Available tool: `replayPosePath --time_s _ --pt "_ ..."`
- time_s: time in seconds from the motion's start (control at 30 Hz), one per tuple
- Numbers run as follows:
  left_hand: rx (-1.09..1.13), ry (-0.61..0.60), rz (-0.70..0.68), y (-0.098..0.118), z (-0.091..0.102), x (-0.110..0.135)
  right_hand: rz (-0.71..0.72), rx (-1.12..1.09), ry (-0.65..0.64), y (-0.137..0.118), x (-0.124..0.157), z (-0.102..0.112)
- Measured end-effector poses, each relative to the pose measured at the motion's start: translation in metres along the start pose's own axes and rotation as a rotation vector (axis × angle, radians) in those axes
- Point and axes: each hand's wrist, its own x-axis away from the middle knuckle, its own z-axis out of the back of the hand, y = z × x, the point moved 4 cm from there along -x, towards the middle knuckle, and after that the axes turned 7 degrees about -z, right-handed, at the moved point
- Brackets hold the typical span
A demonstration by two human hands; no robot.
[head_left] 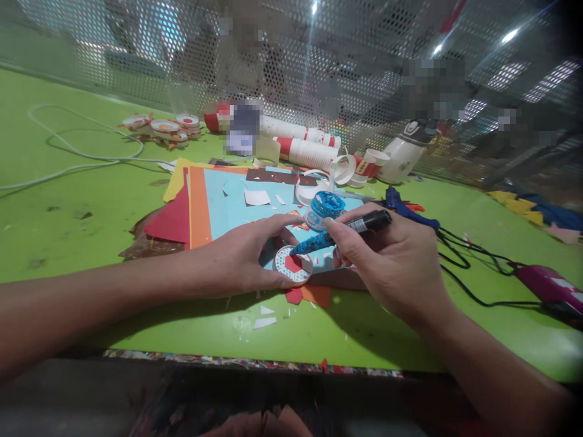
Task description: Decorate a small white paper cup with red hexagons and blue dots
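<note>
My left hand (241, 252) grips a small round white disc (292, 273) between thumb and fingers, near the front of the table. The disc has a red centre piece and sections filled with blue dots. In my right hand (396, 261) is a black marker (371, 222), tilted, its lower part smeared with blue paint. The marker's blue end (298, 247) is at the disc's upper face; whether it touches I cannot tell. Just behind my hands stands an open jar of blue paint (319, 213), its rim coated with paint.
Light blue card sheets (228, 200) with white scraps lie under the jar. Stacked paper cups (310, 152), a white kettle (403, 155) and several decorated discs (166, 128) stand behind. A blue glue gun (410, 213) and dark cords lie right, a white cable (91, 162) left.
</note>
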Motion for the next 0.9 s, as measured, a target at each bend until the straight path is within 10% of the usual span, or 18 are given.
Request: replayPosePath --time_s 0.63,0.9 --pt "-0.018 -0.007 0.023 -0.005 -0.001 -0.001 -0.068 -0.100 -0.061 0.006 0.001 -0.007" --pt "-0.017 -0.007 0.007 -0.009 -0.002 0.000 -0.118 -0.265 0.190 0.002 -0.002 0.013"
